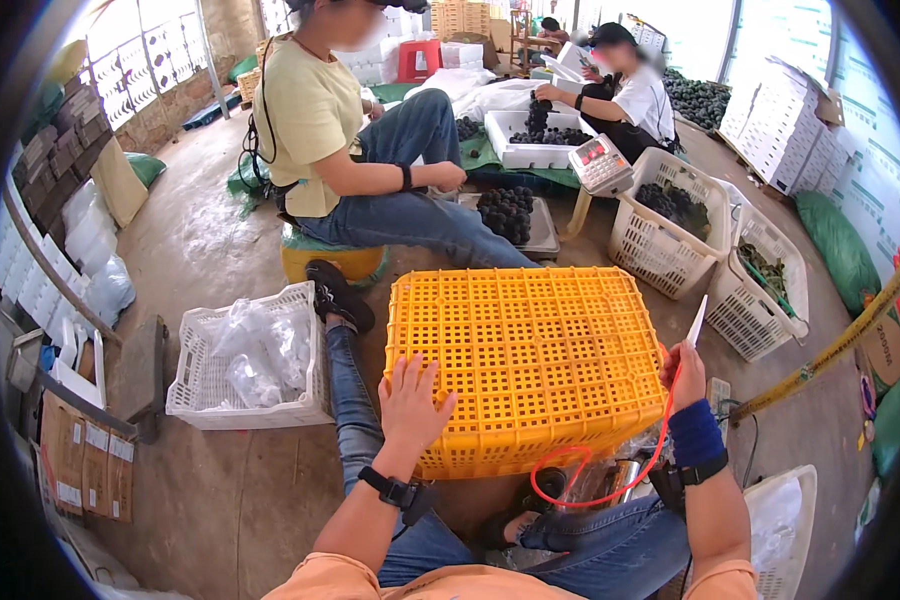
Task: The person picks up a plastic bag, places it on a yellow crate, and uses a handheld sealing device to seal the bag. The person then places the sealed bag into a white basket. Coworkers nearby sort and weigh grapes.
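An upturned yellow plastic crate (525,350) with a grid-like base stands right in front of me. My left hand (415,405) lies spread on its near left side and holds nothing. At the crate's right end, my right hand (684,375) is closed around a thin white pointed piece (698,322), whose lower part is hidden by the fingers. A red cord (660,455) hangs from that hand and loops back below the crate's front edge. Whether the cord is fixed to the white piece cannot be made out.
A white crate of clear plastic bags (255,355) sits at left. Ahead, dark grapes (507,213) rest on a scale with a display (601,165). White baskets (670,215) stand at right, near a slanting yellow pole (820,355). Two people sit beyond, one handling grapes over a white box (537,152).
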### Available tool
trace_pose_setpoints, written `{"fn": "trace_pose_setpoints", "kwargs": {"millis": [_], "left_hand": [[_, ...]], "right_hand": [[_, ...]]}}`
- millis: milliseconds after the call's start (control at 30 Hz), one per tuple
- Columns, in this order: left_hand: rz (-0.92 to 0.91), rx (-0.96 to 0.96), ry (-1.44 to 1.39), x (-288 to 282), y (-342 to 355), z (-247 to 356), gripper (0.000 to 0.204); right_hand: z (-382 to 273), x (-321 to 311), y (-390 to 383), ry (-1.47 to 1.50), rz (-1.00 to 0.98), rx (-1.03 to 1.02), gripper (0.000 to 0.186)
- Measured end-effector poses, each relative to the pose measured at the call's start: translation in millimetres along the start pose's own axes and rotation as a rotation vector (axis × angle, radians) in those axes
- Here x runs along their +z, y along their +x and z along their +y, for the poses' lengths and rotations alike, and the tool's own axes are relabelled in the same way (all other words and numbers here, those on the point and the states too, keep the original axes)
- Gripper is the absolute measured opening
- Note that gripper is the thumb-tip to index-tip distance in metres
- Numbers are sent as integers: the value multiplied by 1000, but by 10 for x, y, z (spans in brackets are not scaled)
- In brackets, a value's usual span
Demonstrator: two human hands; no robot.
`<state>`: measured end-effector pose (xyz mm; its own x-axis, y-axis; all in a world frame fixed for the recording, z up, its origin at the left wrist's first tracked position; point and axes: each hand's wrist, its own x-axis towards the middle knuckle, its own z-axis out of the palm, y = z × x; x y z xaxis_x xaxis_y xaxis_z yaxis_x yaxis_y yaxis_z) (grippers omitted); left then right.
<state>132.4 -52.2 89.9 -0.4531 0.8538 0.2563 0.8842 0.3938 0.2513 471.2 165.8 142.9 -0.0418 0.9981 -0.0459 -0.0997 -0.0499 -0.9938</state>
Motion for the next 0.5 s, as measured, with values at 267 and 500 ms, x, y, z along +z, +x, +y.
{"fn": "trace_pose_setpoints", "kwargs": {"millis": [267, 500], "left_hand": [[-8, -1, -10, -29, -2, 6, 54], [7, 5, -12, -7, 0, -1, 53]], "right_hand": [[-4, -7, -5, -37, -7, -6, 32], [-1, -15, 10, -25, -23, -1, 33]]}}
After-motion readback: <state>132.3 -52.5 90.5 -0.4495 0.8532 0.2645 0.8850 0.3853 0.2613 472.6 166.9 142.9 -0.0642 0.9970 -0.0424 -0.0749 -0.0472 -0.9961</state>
